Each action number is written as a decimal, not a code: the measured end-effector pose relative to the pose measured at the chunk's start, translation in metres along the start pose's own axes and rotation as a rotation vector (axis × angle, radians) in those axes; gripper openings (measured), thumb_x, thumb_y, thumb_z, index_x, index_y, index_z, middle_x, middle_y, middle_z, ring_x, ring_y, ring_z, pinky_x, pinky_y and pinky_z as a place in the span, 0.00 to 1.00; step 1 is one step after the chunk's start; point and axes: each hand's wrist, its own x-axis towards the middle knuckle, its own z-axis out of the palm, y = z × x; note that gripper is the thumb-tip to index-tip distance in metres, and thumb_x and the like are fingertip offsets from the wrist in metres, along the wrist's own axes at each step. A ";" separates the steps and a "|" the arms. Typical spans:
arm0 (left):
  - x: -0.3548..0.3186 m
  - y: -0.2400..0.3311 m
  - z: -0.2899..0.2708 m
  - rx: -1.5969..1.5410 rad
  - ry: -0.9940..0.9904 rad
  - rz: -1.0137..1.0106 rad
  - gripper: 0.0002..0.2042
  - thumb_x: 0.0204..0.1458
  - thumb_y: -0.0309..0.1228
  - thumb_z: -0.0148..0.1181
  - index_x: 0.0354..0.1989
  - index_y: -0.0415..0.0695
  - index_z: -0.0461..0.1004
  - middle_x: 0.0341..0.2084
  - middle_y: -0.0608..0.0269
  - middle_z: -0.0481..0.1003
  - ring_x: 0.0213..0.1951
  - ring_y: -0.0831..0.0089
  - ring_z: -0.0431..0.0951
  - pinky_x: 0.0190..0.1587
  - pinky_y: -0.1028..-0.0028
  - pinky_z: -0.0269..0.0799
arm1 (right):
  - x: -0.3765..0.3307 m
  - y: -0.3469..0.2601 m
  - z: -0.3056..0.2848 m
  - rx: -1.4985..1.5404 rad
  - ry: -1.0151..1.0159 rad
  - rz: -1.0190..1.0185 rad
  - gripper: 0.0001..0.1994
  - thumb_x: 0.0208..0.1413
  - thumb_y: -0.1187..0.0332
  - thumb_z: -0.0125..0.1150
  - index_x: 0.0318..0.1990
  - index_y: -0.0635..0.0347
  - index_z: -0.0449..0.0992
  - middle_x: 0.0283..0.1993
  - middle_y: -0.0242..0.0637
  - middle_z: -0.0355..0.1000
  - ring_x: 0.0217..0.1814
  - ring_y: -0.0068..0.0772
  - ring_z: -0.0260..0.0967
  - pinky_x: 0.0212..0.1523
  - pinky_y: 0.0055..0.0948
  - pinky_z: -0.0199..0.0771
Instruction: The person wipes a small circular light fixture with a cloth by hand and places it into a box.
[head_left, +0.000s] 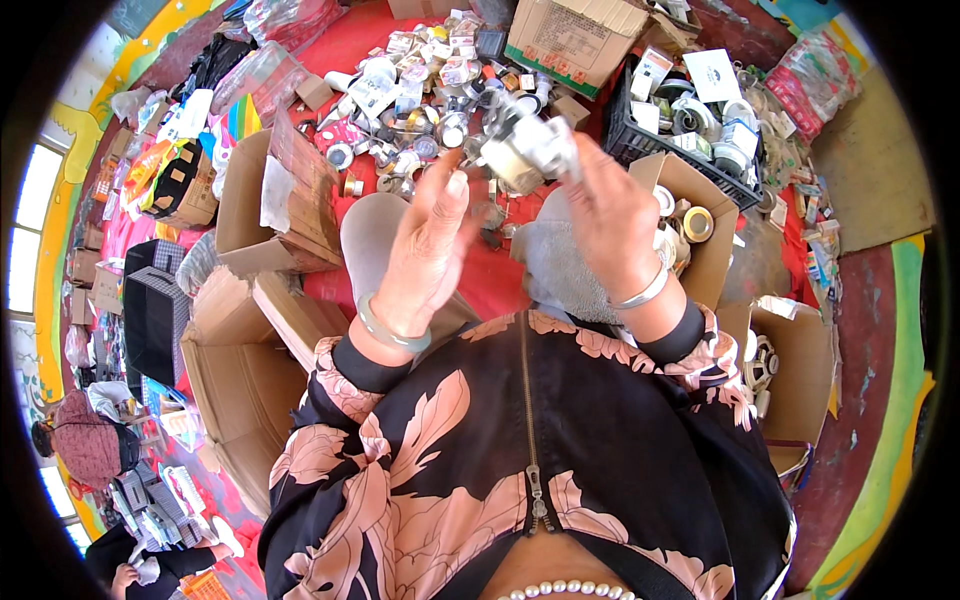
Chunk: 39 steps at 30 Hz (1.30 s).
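In my right hand is a small white and cream fitting with clear, shiny parts, blurred by motion, so its exact kind is unclear. My left hand is raised beside it, fingers stretched apart, with nothing in them and a gap between it and the fitting. Beyond both hands, a large pile of mixed small goods, with round fittings and little boxes, covers a red cloth.
Open cardboard boxes stand at my left. At my right are a carton of round fittings, another carton, and a filled black crate. A closed carton sits behind the pile. People are at the far left.
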 end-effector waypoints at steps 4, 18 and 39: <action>0.004 -0.011 0.008 -0.274 -0.038 -0.066 0.38 0.49 0.56 0.55 0.60 0.40 0.55 0.54 0.58 0.64 0.55 0.66 0.65 0.56 0.63 0.63 | -0.002 -0.016 0.004 -0.191 -0.137 -0.542 0.21 0.44 0.69 0.54 0.49 0.63 0.71 0.51 0.46 0.70 0.51 0.40 0.71 0.47 0.35 0.71; 0.017 -0.013 -0.006 -0.362 -0.013 -0.056 0.43 0.45 0.66 0.47 0.62 0.43 0.54 0.57 0.57 0.62 0.59 0.62 0.63 0.59 0.56 0.60 | 0.018 0.003 -0.019 0.449 -0.025 0.230 0.12 0.52 0.76 0.57 0.46 0.62 0.73 0.38 0.37 0.67 0.35 0.25 0.66 0.36 0.22 0.69; 0.010 -0.006 -0.012 -0.150 -0.065 0.160 0.49 0.34 0.60 0.65 0.61 0.41 0.53 0.53 0.58 0.65 0.52 0.65 0.69 0.54 0.64 0.67 | 0.007 -0.016 0.000 0.416 -0.295 0.017 0.11 0.39 0.81 0.59 0.33 0.57 0.75 0.34 0.41 0.70 0.38 0.45 0.69 0.40 0.35 0.71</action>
